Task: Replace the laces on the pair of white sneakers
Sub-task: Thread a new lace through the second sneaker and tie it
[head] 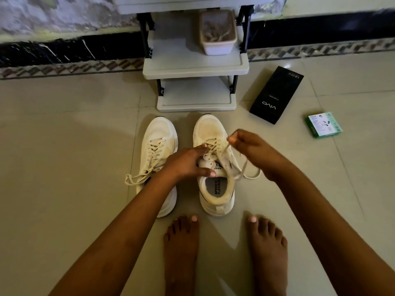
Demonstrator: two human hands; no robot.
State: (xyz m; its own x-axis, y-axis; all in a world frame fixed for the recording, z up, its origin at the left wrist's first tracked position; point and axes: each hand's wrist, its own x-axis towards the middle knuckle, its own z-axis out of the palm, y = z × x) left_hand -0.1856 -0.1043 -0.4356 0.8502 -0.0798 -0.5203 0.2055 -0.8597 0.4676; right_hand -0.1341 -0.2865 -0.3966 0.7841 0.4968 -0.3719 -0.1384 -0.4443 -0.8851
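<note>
The right hand pinches a strand of the cream shoelace between thumb and fingertips, lifting it clear of the right-hand sneaker, while the left hand grips that shoe's tongue, thumb pressed on the tongue's edge above the opening and fingers curled over the upper eyelets. Loose lace ends trail off the shoe's outer side onto the tiled floor, below the right wrist. The insole shows printed wording reading "SPEED & FLEXIBLE".

The left-hand sneaker stands just beside its partner, toes pointing the same way, its lace threaded through the eyelets with loose loops spilling to its outer side; the left forearm crosses above its heel.

Both shoes sit on the floor directly in front of a low grey plastic rack, whose upper shelf carries a pale tub of tangled cream strands. To the right of the rack lies a black "vivo" carton, and farther right a small green-and-white box. Two bare feet rest on the tiles near the sneakers' heels.
</note>
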